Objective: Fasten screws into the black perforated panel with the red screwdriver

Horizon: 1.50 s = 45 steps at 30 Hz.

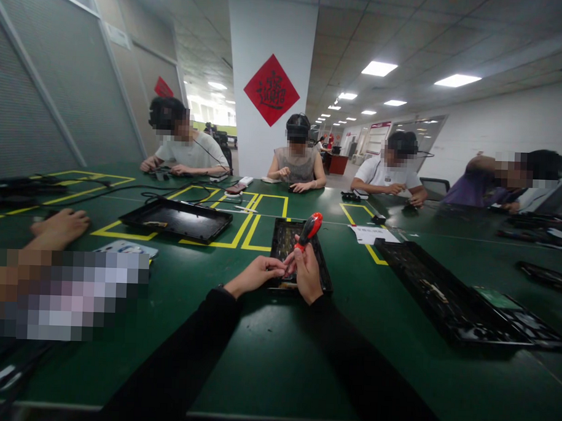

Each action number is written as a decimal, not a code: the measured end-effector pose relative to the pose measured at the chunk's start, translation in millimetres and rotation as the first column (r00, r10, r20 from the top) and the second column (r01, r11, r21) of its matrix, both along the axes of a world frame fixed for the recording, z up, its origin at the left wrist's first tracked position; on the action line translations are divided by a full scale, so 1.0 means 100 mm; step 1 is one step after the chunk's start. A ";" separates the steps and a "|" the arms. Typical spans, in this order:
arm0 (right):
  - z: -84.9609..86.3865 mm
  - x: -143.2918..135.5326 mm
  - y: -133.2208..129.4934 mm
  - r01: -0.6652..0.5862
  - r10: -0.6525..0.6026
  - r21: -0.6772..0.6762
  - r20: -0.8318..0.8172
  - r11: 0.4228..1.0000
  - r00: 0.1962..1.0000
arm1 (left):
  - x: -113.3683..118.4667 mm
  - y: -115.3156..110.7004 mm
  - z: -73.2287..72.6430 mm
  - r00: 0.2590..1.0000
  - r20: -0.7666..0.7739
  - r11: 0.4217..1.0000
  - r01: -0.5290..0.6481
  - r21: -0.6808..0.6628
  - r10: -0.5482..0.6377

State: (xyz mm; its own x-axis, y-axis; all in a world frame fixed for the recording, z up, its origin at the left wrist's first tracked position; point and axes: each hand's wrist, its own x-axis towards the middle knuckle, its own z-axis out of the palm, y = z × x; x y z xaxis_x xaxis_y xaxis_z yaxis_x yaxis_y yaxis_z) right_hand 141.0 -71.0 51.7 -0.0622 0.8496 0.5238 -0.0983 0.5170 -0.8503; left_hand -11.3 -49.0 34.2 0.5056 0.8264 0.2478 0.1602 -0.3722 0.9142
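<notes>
My right hand point(309, 274) is closed around a screwdriver with a red and black handle point(309, 231). Its handle points up and tilts slightly to the right. My left hand point(258, 275) is beside it, thumb and fingers pinched together close to the right fingers; what they hold, if anything, is too small to make out. Both hands are over a black rectangular plastic casing point(325, 278) that lies on the green table point(267, 351). Small parts show inside the casing, partly covered by my hands. The screwdriver's tip is hidden by my fingers.
A shallow black tray point(183, 219) lies at the left, a long black casing point(437, 293) at the right. White paper point(372, 234) is beyond that casing. A co-worker's hand point(61, 227) rests at far left. Several people sit across the table. Yellow tape point(241, 233) marks the surface.
</notes>
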 end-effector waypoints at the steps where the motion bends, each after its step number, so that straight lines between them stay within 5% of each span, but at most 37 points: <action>1: 0.00 0.00 0.00 0.000 0.000 0.002 0.004 1.000 1.000 | 0.01 -0.01 0.00 1.000 0.002 1.000 -0.006 -0.006 0.006; 18: -0.02 -0.01 0.01 0.037 -0.038 0.021 0.049 0.999 0.998 | 0.06 -0.04 -0.02 0.997 0.034 0.998 -0.064 -0.025 0.065; 28: -0.02 0.00 0.01 0.013 -0.014 0.008 0.051 1.000 0.999 | -0.02 -0.02 0.03 0.999 -0.018 0.999 0.032 0.012 -0.031; 45: -0.04 -0.02 0.03 0.045 -0.045 0.023 0.022 0.999 0.999 | 0.04 -0.03 -0.03 0.999 0.020 0.999 -0.041 0.016 0.041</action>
